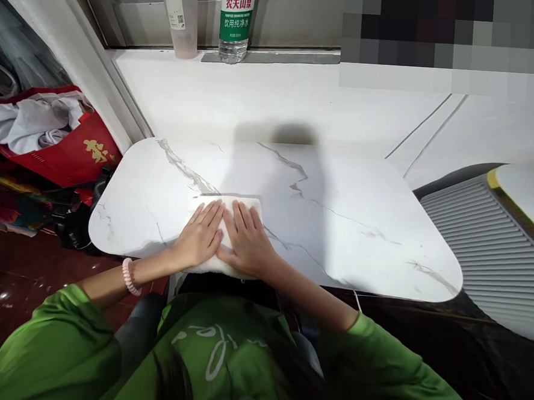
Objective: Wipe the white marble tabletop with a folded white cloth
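A white cloth [244, 268], folded into a rough square, lies at the near edge of the white marble-patterned table [367, 188]. Flat on its left half rests my left hand [200, 235], fingers stretched forward. My right hand [246, 238] presses on the right half, its fingers also straight and pointing away from me. The two hands are close together, with the thumbs near each other over the middle of the cloth. Neither hand grips the cloth. A pink coiled band [131, 277] circles my left wrist.
On the ledge behind the table stand a water bottle [235, 26] with a green and white label and a translucent tall container [182, 20]. A red bag [66, 157] with white fabric sits at the left. A grey ribbed panel [477, 237] is at the right.
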Action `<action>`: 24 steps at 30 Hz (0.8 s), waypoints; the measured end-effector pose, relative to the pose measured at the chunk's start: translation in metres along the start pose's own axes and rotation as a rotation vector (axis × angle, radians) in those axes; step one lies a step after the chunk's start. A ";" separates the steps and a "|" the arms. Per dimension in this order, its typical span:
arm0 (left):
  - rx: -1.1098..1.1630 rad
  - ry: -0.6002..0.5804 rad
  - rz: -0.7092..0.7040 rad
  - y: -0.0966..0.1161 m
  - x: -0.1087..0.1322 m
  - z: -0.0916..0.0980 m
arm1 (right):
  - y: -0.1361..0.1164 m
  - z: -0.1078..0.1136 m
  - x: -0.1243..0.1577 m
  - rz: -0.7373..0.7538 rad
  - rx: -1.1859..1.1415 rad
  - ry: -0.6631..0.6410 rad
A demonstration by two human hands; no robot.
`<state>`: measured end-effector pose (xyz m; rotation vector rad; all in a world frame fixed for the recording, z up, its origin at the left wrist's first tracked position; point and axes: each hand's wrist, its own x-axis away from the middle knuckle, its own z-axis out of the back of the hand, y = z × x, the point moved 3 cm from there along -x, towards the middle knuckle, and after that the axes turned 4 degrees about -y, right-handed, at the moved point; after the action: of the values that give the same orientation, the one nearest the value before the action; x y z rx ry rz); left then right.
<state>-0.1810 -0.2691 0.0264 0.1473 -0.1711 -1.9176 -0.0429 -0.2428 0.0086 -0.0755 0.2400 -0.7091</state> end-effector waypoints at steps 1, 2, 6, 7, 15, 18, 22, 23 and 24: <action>0.003 -0.012 0.008 -0.002 -0.002 0.001 | 0.000 -0.001 -0.004 -0.004 0.005 -0.003; 0.006 -0.023 0.018 -0.006 -0.005 0.001 | 0.001 -0.003 -0.009 -0.004 0.012 -0.008; -0.003 -0.017 0.073 -0.032 -0.032 0.001 | 0.014 -0.013 -0.046 0.014 0.022 -0.048; -0.012 -0.005 0.079 -0.042 -0.042 0.001 | 0.021 -0.015 -0.060 0.008 0.018 -0.063; 0.047 0.051 0.170 -0.143 -0.148 0.011 | 0.085 -0.032 -0.186 -0.025 -0.037 -0.072; 0.062 0.088 0.172 -0.165 -0.178 0.016 | 0.102 -0.035 -0.215 -0.054 -0.042 -0.037; 0.041 0.074 0.157 -0.175 -0.197 0.017 | 0.112 -0.038 -0.230 -0.094 -0.064 -0.022; 0.041 0.064 0.156 -0.176 -0.198 0.017 | 0.113 -0.039 -0.231 -0.095 -0.067 -0.022; 0.044 0.056 0.159 -0.175 -0.198 0.016 | 0.112 -0.039 -0.231 -0.094 -0.068 -0.019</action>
<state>-0.2770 -0.0228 0.0128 0.2107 -0.1827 -1.7505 -0.1501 -0.0064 -0.0014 -0.1591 0.2438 -0.7934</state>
